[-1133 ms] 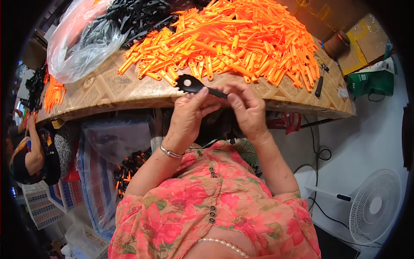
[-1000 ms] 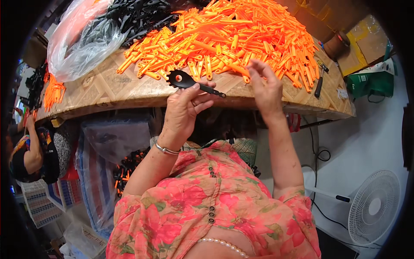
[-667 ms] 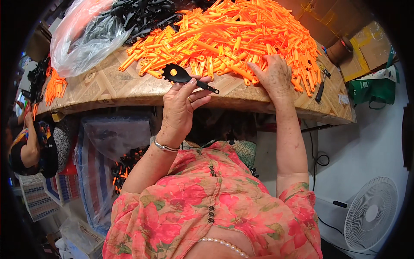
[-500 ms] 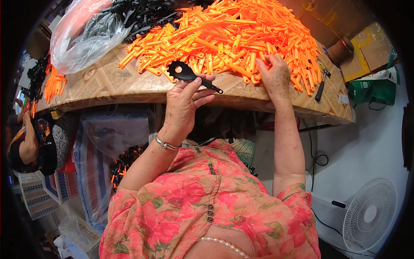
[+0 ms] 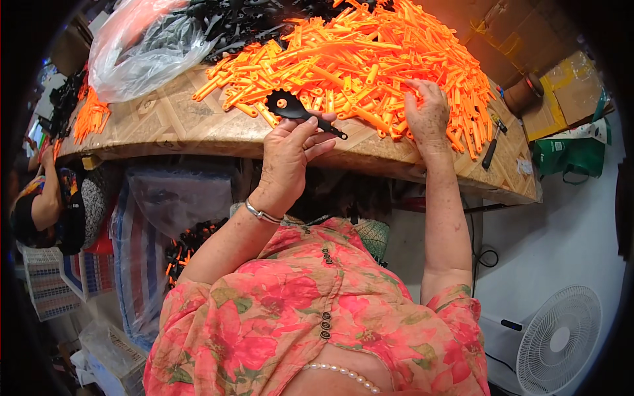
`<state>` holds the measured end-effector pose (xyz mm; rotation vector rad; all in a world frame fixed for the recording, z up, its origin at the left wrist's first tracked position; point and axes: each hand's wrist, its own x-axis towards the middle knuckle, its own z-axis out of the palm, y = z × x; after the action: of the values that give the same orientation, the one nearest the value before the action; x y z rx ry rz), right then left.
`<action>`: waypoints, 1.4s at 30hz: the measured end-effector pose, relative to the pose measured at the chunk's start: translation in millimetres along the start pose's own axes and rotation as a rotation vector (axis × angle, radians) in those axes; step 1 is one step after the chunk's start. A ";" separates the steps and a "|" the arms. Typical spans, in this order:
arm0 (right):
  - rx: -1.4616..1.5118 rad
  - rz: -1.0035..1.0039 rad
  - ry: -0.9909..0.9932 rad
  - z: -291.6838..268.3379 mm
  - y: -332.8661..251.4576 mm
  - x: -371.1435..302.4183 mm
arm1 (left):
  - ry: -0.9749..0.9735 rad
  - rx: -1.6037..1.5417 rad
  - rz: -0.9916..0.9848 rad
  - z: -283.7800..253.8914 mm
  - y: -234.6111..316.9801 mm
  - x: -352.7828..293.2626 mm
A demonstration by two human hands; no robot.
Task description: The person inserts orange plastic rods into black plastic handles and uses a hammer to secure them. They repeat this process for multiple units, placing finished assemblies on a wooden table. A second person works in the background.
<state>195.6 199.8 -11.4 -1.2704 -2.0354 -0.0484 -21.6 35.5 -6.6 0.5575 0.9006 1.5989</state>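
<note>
A black plastic piece (image 5: 290, 107) with a toothed round head, a hole in the head and a narrow handle is pinched in my left hand (image 5: 285, 155), between thumb and fingers, just above the table's near edge. My right hand (image 5: 429, 119) is at the near right side of a big heap of orange plastic handles (image 5: 376, 59). Its thumb and fingers are bent in among the pieces. Orange shows between the fingertips, but whether a handle is gripped there is hard to make out.
Black plastic pieces (image 5: 244, 23) lie heaped behind the orange ones, beside a clear plastic bag (image 5: 145, 66). A dark-handled tool (image 5: 491, 150) rests at the right on the table (image 5: 178, 129). Another person (image 5: 49, 198) works at the far left. A white fan (image 5: 559, 340) stands lower right.
The whole view has shifted slightly. My left hand keeps its hold on the black piece, tilted a little differently. My right hand stays at the orange heap, its fingers more bent.
</note>
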 end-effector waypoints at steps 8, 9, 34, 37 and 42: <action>-0.032 -0.165 0.011 17.0 -26.6 -7.5 | 0.048 -0.010 0.049 -14.8 -3.5 -2.7; 0.000 -0.186 -0.020 20.3 -32.6 -8.0 | 0.055 -0.008 0.052 -18.2 -5.3 -3.0; 0.207 -0.552 -0.092 137.5 -195.2 65.1 | 0.210 -0.037 0.203 -72.2 18.6 -15.8; 0.127 -0.684 -0.075 155.6 -207.3 88.2 | 0.231 -0.041 0.201 -77.7 20.4 -15.4; -0.138 -0.672 -0.402 167.0 -215.9 108.9 | 0.275 -0.062 0.217 -85.2 25.9 -13.4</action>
<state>-95.6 237.3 0.8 -0.6484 -2.7734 -0.2674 -99.4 0.0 -34.7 0.4083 1.0161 1.9269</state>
